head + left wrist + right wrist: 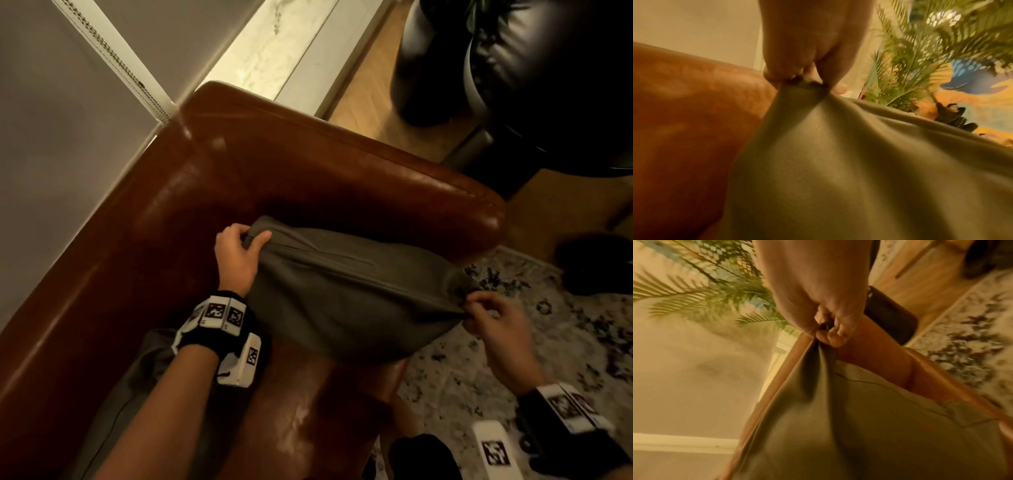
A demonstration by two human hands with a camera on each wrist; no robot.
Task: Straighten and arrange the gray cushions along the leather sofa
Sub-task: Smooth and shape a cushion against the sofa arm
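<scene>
Gray cushion pinched by left hand, right hand, seemingly over sofa corner

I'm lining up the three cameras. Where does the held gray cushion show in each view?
Head: gray cushion at centre, left hand and right hand pinching its corners.
Left wrist: cushion fills the lower right.
Right wrist: cushion fills the lower centre.
Shared landmark: brown leather sofa.

Gray cushion lifted over brown leather sofa corner; second gray cushion lies on seat.
</scene>
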